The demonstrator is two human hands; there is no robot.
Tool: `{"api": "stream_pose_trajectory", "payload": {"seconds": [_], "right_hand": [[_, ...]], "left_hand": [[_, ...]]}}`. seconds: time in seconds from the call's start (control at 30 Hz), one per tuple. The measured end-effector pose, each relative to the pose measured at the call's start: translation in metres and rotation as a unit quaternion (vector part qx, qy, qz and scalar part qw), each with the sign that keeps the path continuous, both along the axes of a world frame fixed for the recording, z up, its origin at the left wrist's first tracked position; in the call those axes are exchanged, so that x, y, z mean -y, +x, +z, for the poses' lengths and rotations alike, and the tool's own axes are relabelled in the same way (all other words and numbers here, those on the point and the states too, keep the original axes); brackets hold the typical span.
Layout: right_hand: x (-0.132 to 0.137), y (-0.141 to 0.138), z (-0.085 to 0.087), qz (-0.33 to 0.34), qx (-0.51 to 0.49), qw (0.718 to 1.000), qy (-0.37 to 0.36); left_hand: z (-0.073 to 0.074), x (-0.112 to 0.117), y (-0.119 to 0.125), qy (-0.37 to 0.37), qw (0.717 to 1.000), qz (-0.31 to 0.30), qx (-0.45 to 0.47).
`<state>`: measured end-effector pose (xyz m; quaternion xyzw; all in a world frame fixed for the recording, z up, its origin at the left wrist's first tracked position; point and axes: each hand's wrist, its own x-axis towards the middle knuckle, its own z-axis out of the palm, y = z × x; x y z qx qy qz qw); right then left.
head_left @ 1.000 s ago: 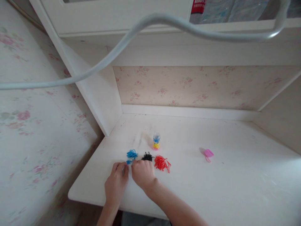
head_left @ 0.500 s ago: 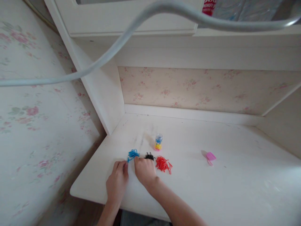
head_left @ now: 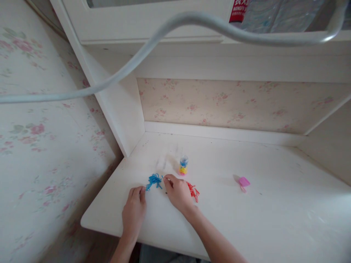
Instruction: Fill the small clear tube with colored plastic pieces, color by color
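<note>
A loose pile of blue rubber bands (head_left: 155, 180) lies on the white desk between my hands. My left hand (head_left: 134, 208) rests at the pile's lower left, thumb and fingertips pressed together by its edge; whether a band is between them cannot be made out. Just right of the pile, my right hand (head_left: 178, 191) pinches a blue rubber band (head_left: 162, 176). Beneath that hand the black bands are almost wholly covered, with one dark bit showing. Red rubber bands (head_left: 194, 191) stick out past its right side. Behind stands a small clear jar (head_left: 183, 165) with blue, yellow and pink layers inside.
Further right on the white desk (head_left: 219, 219) lies a small pink piece (head_left: 244, 181) with a pale tail. A thick grey-white cable (head_left: 131, 65) crosses the upper view. Above, a shelf holds clear bottles (head_left: 263, 16). Flowered wallpaper (head_left: 35, 146) covers the left wall.
My right hand has moved right, away from the blue pile and over the black bands, with a blue band in its fingertips. My left hand has shifted slightly left.
</note>
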<state>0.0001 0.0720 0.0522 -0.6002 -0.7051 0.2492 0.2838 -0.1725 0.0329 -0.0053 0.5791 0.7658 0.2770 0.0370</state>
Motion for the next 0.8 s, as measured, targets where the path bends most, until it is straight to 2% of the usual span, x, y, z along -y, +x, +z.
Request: {"api": "stream_pose_trajectory", "payload": {"seconds": [0.17,0.33,0.47,0.63,0.8], "right_hand": [[-0.009,0.029,0.011,-0.052,-0.158,0.986,0.019],[-0.031,0.069,0.028,-0.136,-0.206,0.968,0.051],[-0.045,0.084,0.035,-0.163,-0.173,0.969,0.075],[-0.052,0.078,0.038,-0.131,-0.085,0.983,0.099],[-0.057,0.072,0.038,-0.107,-0.010,0.990,0.093]], "left_hand": [[-0.006,-0.002,-0.005,0.018,0.998,-0.004,0.057],[-0.008,-0.002,-0.007,0.010,0.995,-0.001,0.094],[-0.008,-0.002,-0.008,0.009,0.995,-0.002,0.101],[-0.008,-0.002,-0.007,0.002,0.995,0.001,0.096],[-0.005,-0.001,-0.006,0.006,0.996,-0.001,0.092]]}}
